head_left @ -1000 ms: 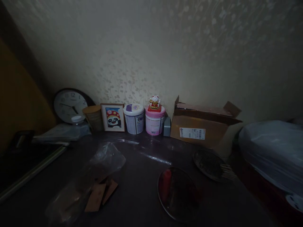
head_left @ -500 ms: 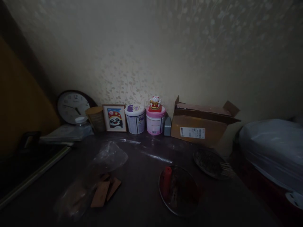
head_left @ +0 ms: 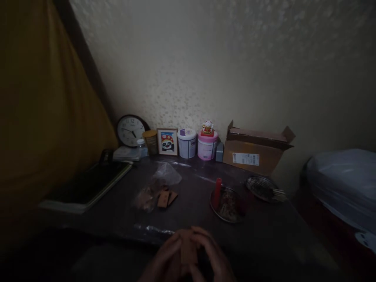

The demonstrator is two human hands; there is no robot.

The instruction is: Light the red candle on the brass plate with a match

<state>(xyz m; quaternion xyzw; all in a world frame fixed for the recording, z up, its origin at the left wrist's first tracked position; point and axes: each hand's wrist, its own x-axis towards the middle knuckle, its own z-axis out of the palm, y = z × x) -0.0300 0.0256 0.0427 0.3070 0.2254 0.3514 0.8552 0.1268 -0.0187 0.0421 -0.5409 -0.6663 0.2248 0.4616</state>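
Note:
At the bottom of the dim view both my hands meet over the near table edge. My left hand (head_left: pixel 166 256) and my right hand (head_left: pixel 213 256) have their fingers curled round a small flat brown piece (head_left: pixel 187 250) held between them. Similar brown pieces (head_left: pixel 165 197) lie farther in on the dark table (head_left: pixel 188 219), half under a clear plastic bag (head_left: pixel 164 176). A round metal tray (head_left: pixel 227 203) with a red candle (head_left: pixel 217 188) standing on it sits to the right of them.
Along the wall stand a clock (head_left: pixel 131 130), a framed panda picture (head_left: pixel 167 141), a white tub (head_left: pixel 187 143), a pink tub (head_left: pixel 207 145) topped by a cat figurine, and an open cardboard box (head_left: pixel 255 150). A second dish (head_left: pixel 263 188), dark book (head_left: pixel 88 184), yellow curtain (head_left: pixel 44 117).
The view has pulled back and turned left, so the table things look smaller and the curtain fills the left. My two hands, unseen before, now show at the bottom holding a brown piece.

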